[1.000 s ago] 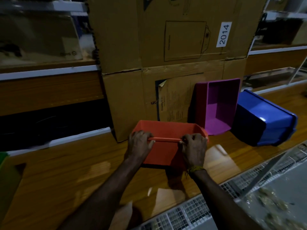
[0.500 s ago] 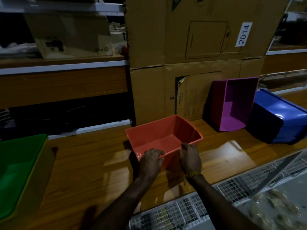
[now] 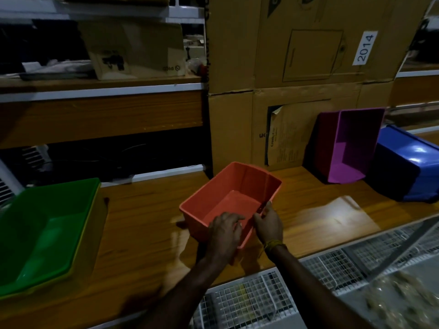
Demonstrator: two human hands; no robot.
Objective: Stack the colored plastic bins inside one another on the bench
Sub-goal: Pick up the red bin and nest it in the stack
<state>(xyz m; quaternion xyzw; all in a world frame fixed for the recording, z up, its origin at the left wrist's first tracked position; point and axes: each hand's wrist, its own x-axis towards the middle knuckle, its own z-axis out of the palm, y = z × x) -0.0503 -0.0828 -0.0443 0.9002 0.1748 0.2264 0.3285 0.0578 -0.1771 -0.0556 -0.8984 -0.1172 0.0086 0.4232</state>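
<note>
An orange bin (image 3: pixel 228 193) is held open side up over the wooden bench (image 3: pixel 147 219), turned at an angle. My left hand (image 3: pixel 223 236) grips its near rim and my right hand (image 3: pixel 268 224) pinches the rim beside it. At the left a green bin (image 3: pixel 45 231) sits nested inside a yellow bin (image 3: pixel 88 245). A purple bin (image 3: pixel 351 146) stands on its side against the cardboard at the right. Beside it a blue bin (image 3: pixel 411 167) lies tipped over.
Large cardboard boxes (image 3: pixel 297 67) rise behind the bench. A wooden shelf (image 3: pixel 99 115) with a smaller box (image 3: pixel 135 51) runs along the back left. White wire mesh (image 3: pixel 261 298) lies along the bench's near edge.
The orange bin has gone from lying on its side to open side up, and both hands have carried it leftward toward the green bin, which has come into view.
</note>
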